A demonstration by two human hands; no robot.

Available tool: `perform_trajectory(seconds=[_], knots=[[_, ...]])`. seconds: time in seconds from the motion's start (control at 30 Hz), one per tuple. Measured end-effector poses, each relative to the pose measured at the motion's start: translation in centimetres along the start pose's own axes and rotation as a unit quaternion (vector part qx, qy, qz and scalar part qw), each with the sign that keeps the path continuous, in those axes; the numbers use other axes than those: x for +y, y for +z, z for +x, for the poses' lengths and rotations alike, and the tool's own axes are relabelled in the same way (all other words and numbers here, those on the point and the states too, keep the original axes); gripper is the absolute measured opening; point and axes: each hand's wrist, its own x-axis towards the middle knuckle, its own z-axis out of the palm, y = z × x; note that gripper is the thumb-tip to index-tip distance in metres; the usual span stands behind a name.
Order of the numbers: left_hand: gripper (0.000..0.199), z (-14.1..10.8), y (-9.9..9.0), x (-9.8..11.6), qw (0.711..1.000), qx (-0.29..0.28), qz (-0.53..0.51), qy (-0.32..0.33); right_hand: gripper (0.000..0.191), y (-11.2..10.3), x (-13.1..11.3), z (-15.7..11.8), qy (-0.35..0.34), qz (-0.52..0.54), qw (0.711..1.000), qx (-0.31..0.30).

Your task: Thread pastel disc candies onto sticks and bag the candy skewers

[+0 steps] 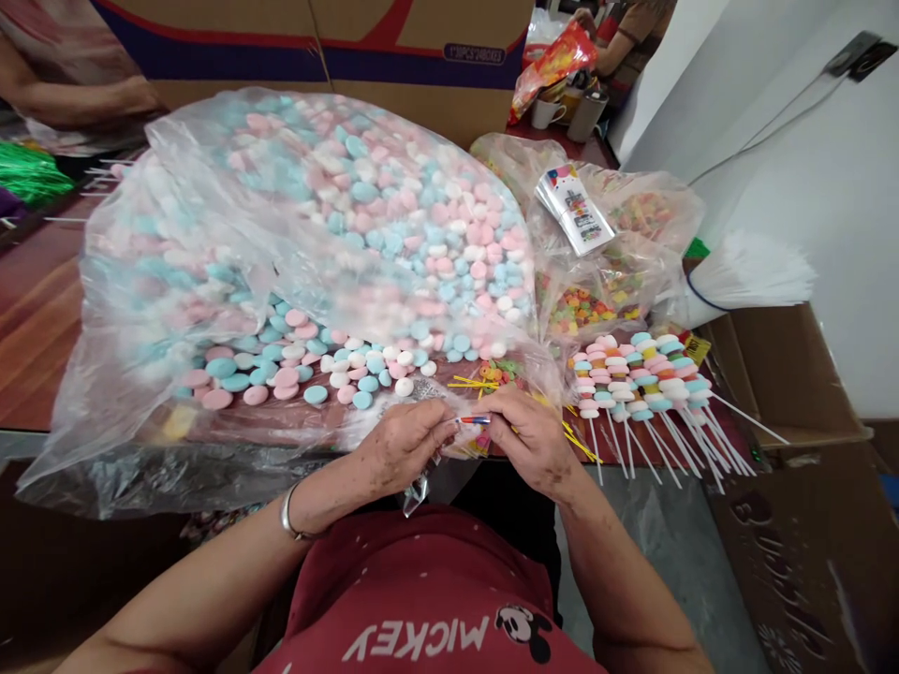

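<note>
Head view: my left hand (404,445) and my right hand (534,440), fingers closed, pinching one small printed clear plastic wrapper (474,420) between them at table edge. Big clear bag of pink, blue, white candies (316,215) beyond. Candy-stacked white sticks (639,379), over ten, right. One brown cardboard box (337,47) reads "24BOXES"; maroon shirt (421,599), "MICKEY".

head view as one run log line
left hand: pinching printed piece | right hand: pinching same piece | candy-topped sticks: lying to the right
</note>
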Motion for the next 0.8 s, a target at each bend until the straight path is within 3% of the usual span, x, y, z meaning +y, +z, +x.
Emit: perform_trajectory(seconds=[0.13,0.3,0.47,0.6,0.67,0.73,0.8], knots=[[0.021,-0.1,0.4,-0.1,0.999,0.010,-0.021,-0.033,0.015,0.4,0.0,-0.1,0.010,-0.021,1.000,0.016],[0.010,-0.5,0.5,-0.1,0.996,0.032,-0.055,-0.070,0.023,0.9,-0.3,-0.4,-0.032,-0.082,0.994,0.064],[0.021,-0.4,0.7,0.2,1.000,0.016,0.005,-0.022,0.038,1.0,-0.8,-0.4,-0.046,-0.146,0.984,0.086],[0.022,-0.3,1.0,0.4,0.997,0.045,0.049,0.034,0.026,-0.4,-0.7,-1.4,-0.014,-0.152,0.981,0.116],[0.019,-0.3,0.9,0.4,0.997,0.056,0.047,0.035,0.021,-2.0,0.3,-2.7,0.054,-0.189,0.964,0.178],[0.016,-0.3,0.7,0.3,0.997,0.064,0.033,0.027,0.018,-3.8,1.9,-4.6,0.127,-0.262,0.925,0.245],[0.016,-0.4,0.4,0.3,0.998,0.066,0.016,0.017,0.017,-5.4,3.7,-6.9,0.182,-0.351,0.880,0.263]])
